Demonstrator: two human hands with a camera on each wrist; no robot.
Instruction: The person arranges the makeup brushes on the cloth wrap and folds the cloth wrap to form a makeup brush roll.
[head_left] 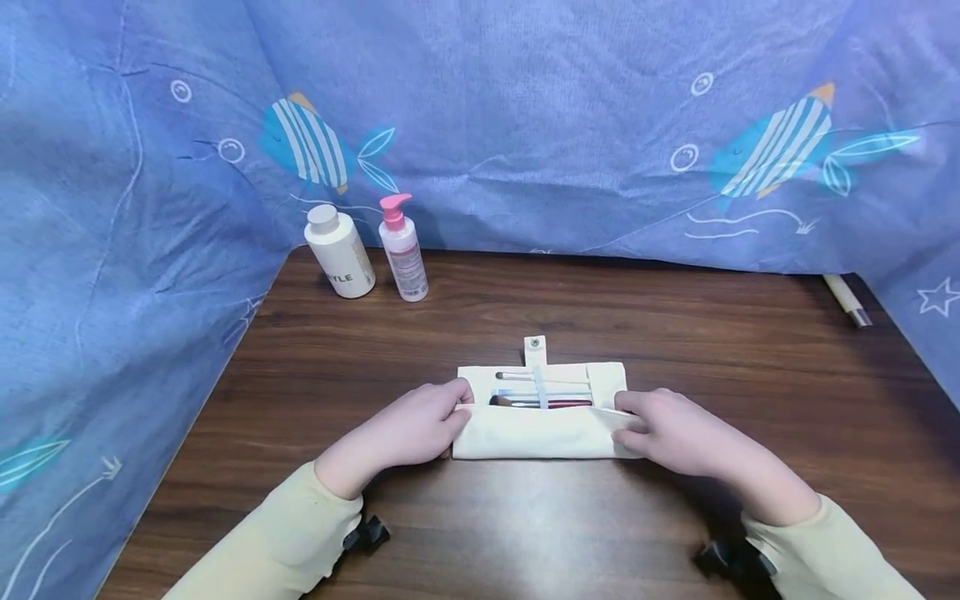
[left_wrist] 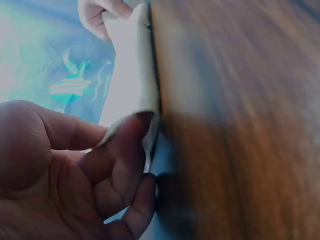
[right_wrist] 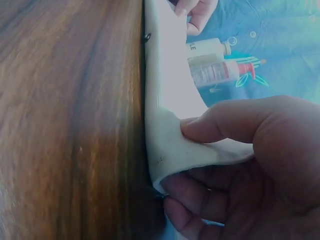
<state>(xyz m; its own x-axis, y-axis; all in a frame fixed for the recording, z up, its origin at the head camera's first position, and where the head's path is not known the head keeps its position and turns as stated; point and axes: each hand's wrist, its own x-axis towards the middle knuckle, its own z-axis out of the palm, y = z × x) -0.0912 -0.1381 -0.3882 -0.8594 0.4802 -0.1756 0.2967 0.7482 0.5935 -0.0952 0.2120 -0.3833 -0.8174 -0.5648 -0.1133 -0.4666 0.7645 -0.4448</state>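
Observation:
A white makeup brush roll (head_left: 540,435) lies on the table in the head view, its near side folded up as a flap. Several makeup brushes (head_left: 570,403) lie crosswise inside under a pale band (head_left: 540,385); the flap hides whatever is lower. From the far edge sticks out a strap (head_left: 535,350) with a metal snap. My left hand (head_left: 426,423) pinches the flap's left end between thumb and fingers. At the right end, my right hand (head_left: 667,427) grips the flap, thumb on the outer face and fingers tucked inside the fold, as the right wrist view shows.
Toward the back left stand a white bottle (head_left: 342,258) with a grey cap and a pump bottle (head_left: 406,262) with a pink top. A pale cylindrical object (head_left: 846,298) lies at the back right corner. Blue fish-patterned cloth (head_left: 525,125) hangs behind the brown wooden table (head_left: 675,325).

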